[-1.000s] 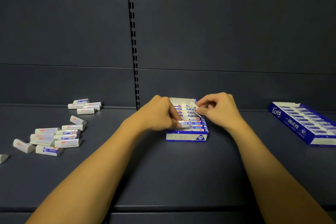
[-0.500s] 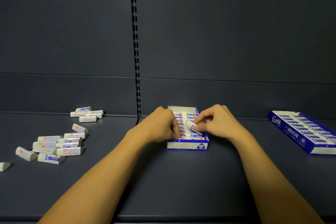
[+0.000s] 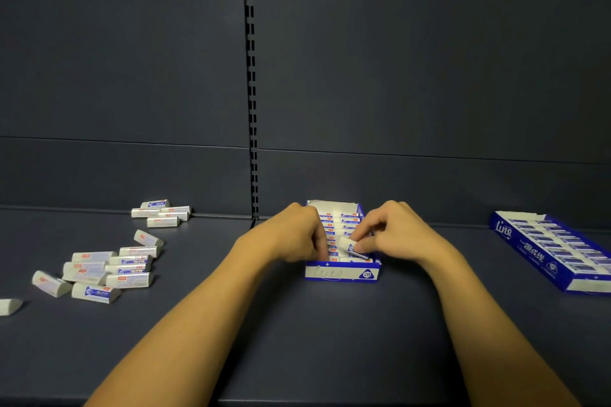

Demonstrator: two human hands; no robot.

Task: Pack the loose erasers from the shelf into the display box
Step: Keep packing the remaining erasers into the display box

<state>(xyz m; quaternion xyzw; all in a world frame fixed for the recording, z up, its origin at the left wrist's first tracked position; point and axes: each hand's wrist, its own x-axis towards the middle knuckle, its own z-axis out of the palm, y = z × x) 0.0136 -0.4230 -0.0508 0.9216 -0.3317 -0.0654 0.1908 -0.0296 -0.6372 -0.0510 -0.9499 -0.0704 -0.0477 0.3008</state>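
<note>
A blue and white display box stands on the dark shelf in the middle, with rows of wrapped erasers inside. My right hand pinches one white eraser, tilted, just above the near rows. My left hand has its fingers curled down into the box's left side, touching the packed erasers; what the fingertips hold is hidden. Several loose erasers lie in a pile at the left.
A smaller group of erasers lies at the back left by the wall, and one single eraser at the far left edge. A second, full blue display box lies at the right. The shelf's front edge runs below my forearms.
My right hand has brought the eraser down and nearer, from above the box's back to low over the front rows. My left hand stays at the box's left side.
</note>
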